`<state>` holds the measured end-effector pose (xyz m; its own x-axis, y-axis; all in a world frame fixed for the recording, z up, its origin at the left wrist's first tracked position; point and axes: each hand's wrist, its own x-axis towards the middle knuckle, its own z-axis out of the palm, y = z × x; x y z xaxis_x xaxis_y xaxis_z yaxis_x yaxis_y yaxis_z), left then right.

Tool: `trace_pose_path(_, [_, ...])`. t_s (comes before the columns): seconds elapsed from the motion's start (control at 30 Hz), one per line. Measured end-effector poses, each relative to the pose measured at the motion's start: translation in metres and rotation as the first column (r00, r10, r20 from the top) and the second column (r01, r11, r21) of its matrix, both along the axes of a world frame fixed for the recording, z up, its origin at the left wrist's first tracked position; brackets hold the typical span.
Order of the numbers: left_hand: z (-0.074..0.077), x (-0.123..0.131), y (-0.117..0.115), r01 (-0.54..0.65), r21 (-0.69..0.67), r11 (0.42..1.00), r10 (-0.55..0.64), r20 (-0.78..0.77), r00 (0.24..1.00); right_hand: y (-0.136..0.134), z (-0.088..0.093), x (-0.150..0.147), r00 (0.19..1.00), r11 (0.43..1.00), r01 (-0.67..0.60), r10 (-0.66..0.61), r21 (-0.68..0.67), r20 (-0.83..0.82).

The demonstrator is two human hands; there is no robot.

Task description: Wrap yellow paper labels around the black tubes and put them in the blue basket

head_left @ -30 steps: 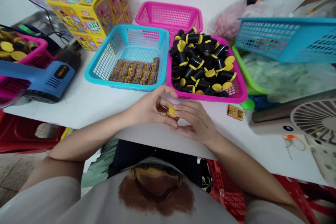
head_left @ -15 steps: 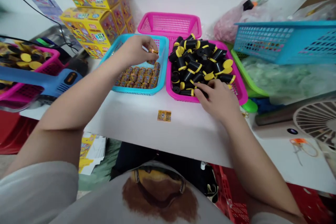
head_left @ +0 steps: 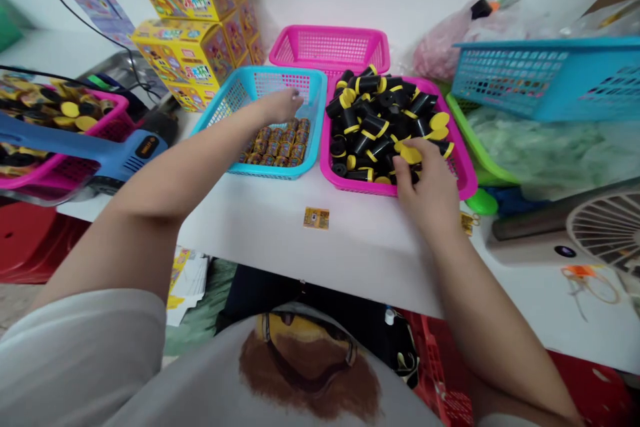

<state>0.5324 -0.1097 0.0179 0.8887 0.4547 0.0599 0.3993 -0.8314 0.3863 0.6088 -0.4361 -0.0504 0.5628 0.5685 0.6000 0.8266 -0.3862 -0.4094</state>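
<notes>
As right hand (head_left: 425,190) touches it, yellow lid (head_left: 411,155) looks round, flat.

Bright, even indoor light with soft shadows.
The white counter (head_left: 350,260) shows faint glare and pale shadow beneath the pink basket (head_left: 360,191); wide-angle distortion bends the frame's edges, while the centre looks fairly sharp.

Black canisters (head_left: 373,127) banded with yellow are heaped in a magenta basket (head_left: 360,188) at centre right, beside a cyan lattice-patterned basket (head_left: 265,173).
</notes>
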Motion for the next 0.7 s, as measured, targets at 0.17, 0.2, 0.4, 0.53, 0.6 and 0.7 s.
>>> trace_pose_path(0.17, [0.003,-0.090,-0.095,0.383,0.113,0.917,-0.399,0.236,0.886,-0.002,-0.003,-0.003,1.000,1.000,0.003,-0.003,0.019,0.001])
trace_pose_path(0.2, [-0.010,-0.110,-0.112,0.512,0.109,0.852,-0.524,0.158,0.837,-0.002,-0.004,-0.003,1.000,1.000,0.005,-0.005,0.020,-0.001])
trace_pose_path(0.4, [-0.095,-0.178,-0.165,0.609,0.095,0.787,-0.572,-0.255,0.779,-0.003,-0.005,-0.002,1.000,1.000,-0.012,0.011,-0.017,-0.021])
trace_pose_path(0.53, [-0.098,-0.217,-0.186,0.737,0.235,0.634,-0.683,-0.276,0.676,-0.003,-0.003,-0.003,1.000,0.999,-0.003,0.004,-0.036,0.011])
trace_pose_path(0.6, [-0.091,-0.231,-0.191,0.750,0.350,0.561,-0.736,-0.205,0.646,-0.003,-0.003,-0.003,1.000,0.999,-0.010,0.011,-0.045,0.014])
trace_pose_path(0.7, [-0.078,-0.229,-0.178,0.687,0.466,0.557,-0.767,-0.028,0.641,-0.004,-0.003,-0.003,1.000,0.998,-0.012,0.013,-0.054,0.008])
